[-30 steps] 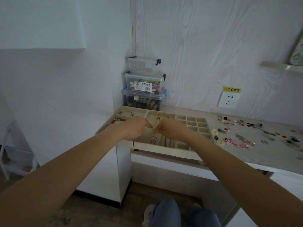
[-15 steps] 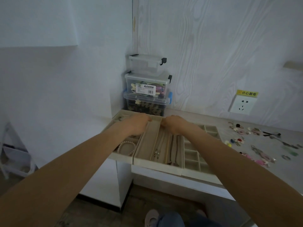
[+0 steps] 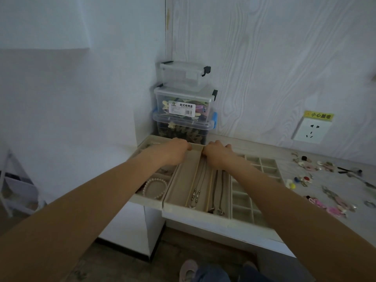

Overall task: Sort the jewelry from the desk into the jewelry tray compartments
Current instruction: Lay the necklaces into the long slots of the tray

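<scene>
Hands first: left hand (image 3: 176,150) and right hand (image 3: 216,152) both curl over the far rim of the jewelry tray (image 3: 195,215), gripping the long middle section. Necklaces (image 3: 196,192) lie in its channels, a pearl bracelet (image 3: 155,188) to the left. Loose jewelry (image 3: 317,180) waits on the desk (image 3: 345,220). I'd seat it level and slowly — chains slide. Fingertips are hidden (too dim to tell more).

stacked storage boxes (image 3: 184,102), wall socket (image 3: 310,131)
</scene>
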Tool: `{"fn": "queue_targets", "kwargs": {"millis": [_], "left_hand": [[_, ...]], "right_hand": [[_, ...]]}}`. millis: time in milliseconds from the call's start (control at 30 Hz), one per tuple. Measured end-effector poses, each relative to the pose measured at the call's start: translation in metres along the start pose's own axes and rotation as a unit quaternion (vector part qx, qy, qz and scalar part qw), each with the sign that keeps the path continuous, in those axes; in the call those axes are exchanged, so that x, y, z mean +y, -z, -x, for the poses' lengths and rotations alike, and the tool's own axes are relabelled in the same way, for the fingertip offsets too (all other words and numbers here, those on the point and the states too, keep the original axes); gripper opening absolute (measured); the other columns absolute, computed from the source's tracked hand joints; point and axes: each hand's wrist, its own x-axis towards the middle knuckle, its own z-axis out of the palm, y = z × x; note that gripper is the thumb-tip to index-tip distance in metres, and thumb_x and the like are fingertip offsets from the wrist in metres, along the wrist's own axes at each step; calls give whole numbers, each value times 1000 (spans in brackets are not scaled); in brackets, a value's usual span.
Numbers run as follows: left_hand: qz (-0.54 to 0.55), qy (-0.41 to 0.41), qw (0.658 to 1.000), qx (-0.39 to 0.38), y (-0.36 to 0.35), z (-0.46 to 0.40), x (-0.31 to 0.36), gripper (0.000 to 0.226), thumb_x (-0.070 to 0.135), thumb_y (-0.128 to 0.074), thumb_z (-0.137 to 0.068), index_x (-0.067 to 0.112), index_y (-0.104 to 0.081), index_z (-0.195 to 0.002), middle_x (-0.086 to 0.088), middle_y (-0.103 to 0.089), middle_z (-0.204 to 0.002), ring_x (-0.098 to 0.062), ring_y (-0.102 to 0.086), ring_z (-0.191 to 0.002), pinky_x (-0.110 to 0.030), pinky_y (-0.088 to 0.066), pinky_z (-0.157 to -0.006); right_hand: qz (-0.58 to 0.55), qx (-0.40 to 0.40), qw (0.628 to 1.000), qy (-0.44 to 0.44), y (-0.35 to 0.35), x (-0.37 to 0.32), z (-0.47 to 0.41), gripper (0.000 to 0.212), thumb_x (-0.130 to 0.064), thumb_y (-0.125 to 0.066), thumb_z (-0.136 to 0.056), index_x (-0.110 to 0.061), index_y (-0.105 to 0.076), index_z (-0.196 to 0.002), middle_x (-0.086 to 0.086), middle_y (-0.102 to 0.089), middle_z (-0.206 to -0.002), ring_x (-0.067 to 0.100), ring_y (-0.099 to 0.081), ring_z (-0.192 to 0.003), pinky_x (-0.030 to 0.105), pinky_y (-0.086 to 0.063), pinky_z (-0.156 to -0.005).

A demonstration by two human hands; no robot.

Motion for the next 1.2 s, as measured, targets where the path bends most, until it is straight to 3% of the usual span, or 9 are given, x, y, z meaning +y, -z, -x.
{"fn": "queue_targets", "kwargs": {"millis": [300, 433, 567, 633, 833, 1000, 1100, 1200], "left_hand": [[26, 8, 999, 24, -3, 5, 0, 53, 0, -37, -93, 19, -37, -142, -9, -37, -147, -23, -42, -131, -36, -39, -105], [43, -7, 998, 38, -3, 10, 10, 47, 5, -41, -93, 19, -44, -138, -9, -45, -140, -22, -49, -122, -33, -42, -98], [46, -36, 998, 38, 3, 15, 29, 38, 8, -45, -93, 15, -53, -129, -8, -54, -128, -22, -55, -110, -34, -46, -94], [45, -55, 996, 51, 5, 15, 44, 31, 9, -46, -93, 12, -59, -120, -9, -59, -122, -21, -57, -105, -35, -47, -93], [49, -107, 985, 123, 1, 17, 114, 32, 17, -48, -95, 15, -54, -126, -5, -54, -128, -20, -54, -113, -38, -44, -98], [61, -167, 981, 82, -15, 2, 179, 32, 20, -47, -94, 16, -54, -126, -4, -54, -130, -20, -53, -113, -35, -43, -97], [64, -195, 978, 45, -27, -11, 215, 34, 19, -46, -94, 16, -53, -127, -5, -51, -134, -22, -50, -118, -38, -39, -102], [36, -210, 977, 21, -39, -25, 248, 34, 22, -46, -96, 18, -53, -128, -3, -49, -137, -22, -46, -123, -38, -34, -103]], "right_hand": [[-37, 29, 999, 4, -1, 3, 4, 30, -10, -39, -95, -15, -56, -119, 9, -52, -117, 26, -42, -115, 42, -32, -95], [-145, 73, 987, -10, 7, 10, 12, 35, -10, -42, -93, -15, -55, -126, 10, -53, -128, 27, -46, -120, 46, -39, -101], [-206, 84, 975, -30, 16, 32, 37, 46, -5, -43, -92, -16, -46, -136, 8, -47, -140, 25, -43, -128, 43, -36, -107], [-206, 70, 975, -38, 16, 48, 52, 46, -8, -43, -93, -15, -44, -138, 7, -44, -143, 23, -41, -130, 40, -34, -109], [-208, 74, 969, -108, 8, 116, 105, 44, -12, -41, -96, -13, -40, -140, 7, -41, -145, 24, -40, -132, 35, -33, -109], [-242, 92, 944, -204, -17, 178, 148, 45, -14, -46, -95, -13, -41, -139, 9, -45, -141, 25, -44, -127, 34, -37, -103], [-254, 99, 925, -266, -31, 210, 163, 37, -16, -49, -93, -10, -52, -130, 11, -52, -133, 27, -49, -122, 38, -41, -102], [-252, 86, 903, -336, -44, 237, 168, 20, -15, -56, -88, -4, -67, -100, 13, -65, -106, 28, -61, -101, 35, -50, -89]]}}
